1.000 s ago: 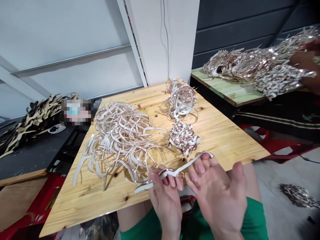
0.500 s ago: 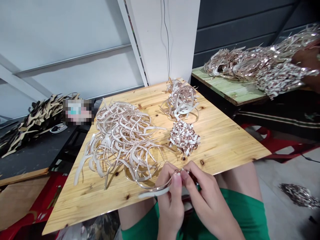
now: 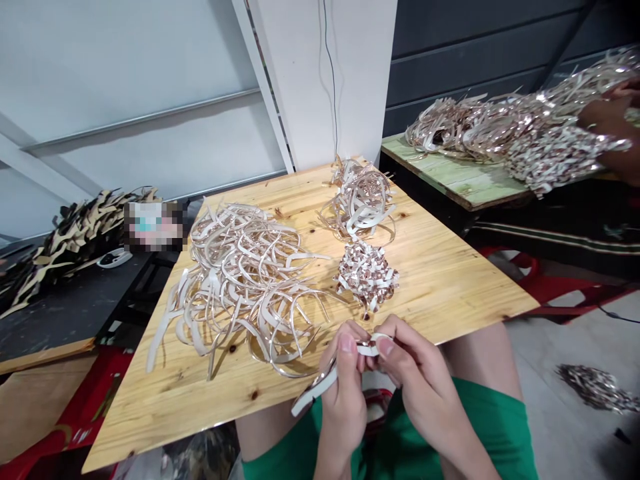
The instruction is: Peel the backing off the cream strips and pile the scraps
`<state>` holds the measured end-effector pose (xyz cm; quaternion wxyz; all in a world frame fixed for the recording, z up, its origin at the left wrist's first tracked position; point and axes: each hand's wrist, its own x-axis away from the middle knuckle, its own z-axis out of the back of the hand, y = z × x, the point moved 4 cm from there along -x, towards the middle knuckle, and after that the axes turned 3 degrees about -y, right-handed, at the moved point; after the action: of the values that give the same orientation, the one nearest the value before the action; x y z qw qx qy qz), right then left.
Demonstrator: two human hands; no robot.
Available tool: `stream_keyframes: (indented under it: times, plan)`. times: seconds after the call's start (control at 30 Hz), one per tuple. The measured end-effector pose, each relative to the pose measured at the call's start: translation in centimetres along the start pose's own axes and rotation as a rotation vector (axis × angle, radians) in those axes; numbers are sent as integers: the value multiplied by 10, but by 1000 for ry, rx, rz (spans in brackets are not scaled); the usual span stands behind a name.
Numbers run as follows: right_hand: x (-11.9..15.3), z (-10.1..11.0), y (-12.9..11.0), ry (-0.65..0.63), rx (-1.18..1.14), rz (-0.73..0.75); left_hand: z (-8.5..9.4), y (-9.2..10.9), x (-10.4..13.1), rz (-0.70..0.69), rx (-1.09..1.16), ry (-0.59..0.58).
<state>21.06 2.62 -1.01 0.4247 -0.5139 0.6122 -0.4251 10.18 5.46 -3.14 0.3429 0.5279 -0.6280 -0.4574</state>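
Between my two hands runs a narrow strip (image 3: pixel 316 392), white on one face and shiny rose-gold on the other. My left hand (image 3: pixel 345 387) pinches it with thumb and fingers, and a tail of it sticks out down to the left. My right hand (image 3: pixel 417 370) is closed on the other end, where the strip bends into a small loop under the thumb. Just beyond my hands sits a heap of short folded pieces (image 3: pixel 367 275) in white and rose-gold. A large tangle of long curled strips (image 3: pixel 245 267) lies on the left of the wooden table (image 3: pixel 440 280).
At the table's far end rests another bundle of strips (image 3: pixel 363 197). Behind right, a greenish table (image 3: pixel 465 180) carries a long shiny pile, with another person's hand (image 3: pixel 607 120) at it. Black and tan strips (image 3: pixel 85 233) cover a dark table at left. A shiny bunch (image 3: pixel 595 387) lies on the floor.
My hands have moved slightly apart, baring a short bit of strip between them. The strip's tail has swung downward on the left. The camera has shifted a little.
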Motion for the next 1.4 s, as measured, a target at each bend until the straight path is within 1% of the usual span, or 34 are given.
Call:
stream_keyframes:
  times: [0.1, 0.13, 0.27, 0.43, 0.53, 0.63, 0.7, 0.73, 0.8, 0.9, 1.0, 1.07, 1.1, 1.17, 1.27, 1.33, 1.4]
  plan:
    - [-1, 2, 4, 36, -186, -78, -7, -1, -4, 10, 250, -74]
    - [-1, 3, 5, 47, -245, -99, -9, -1, -5, 12, 300, -81]
    - [-5, 4, 5, 104, -413, -144, -15, 3, -7, 10, 432, -89]
    - [-10, 2, 2, 225, -626, -128, -21, 4, -9, 88, 613, -86]
    - [-12, -1, 1, 223, -749, -117, -20, 5, -11, 91, 684, -55]
    - [-14, 1, 2, 183, -791, -129, -12, 8, -12, 4, 624, 15]
    - [-14, 5, 2, 134, -705, -99, -7, 11, -11, -73, 530, 39]
    - [-13, 7, 2, 108, -606, -70, -5, 13, -10, -103, 482, 40]
    - [-11, 9, 3, 57, -315, -39, -3, 15, -7, -153, 397, 27]
    - [-6, 6, 4, -52, 82, -74, -2, 18, -3, -207, 299, -14]
    - [-2, 2, -1, -126, 311, -48, -3, 20, -1, -270, 230, -73]
    - [0, 2, -6, -116, 427, -11, -2, 21, 0, -315, 151, -107]
    - [1, 3, -8, -108, 467, 4, -2, 22, 0, -332, 83, -118]
    - [2, 3, -10, -109, 500, 30, -1, 22, 0, -338, -124, -123]
    - [4, 3, -10, -117, 466, 52, 1, 19, 1, -271, -418, -113]
    - [5, 3, -9, -108, 409, 52, 1, 16, 3, -241, -473, -96]
    - [6, 3, -7, -83, 319, 43, 1, 14, 6, -251, -435, -65]
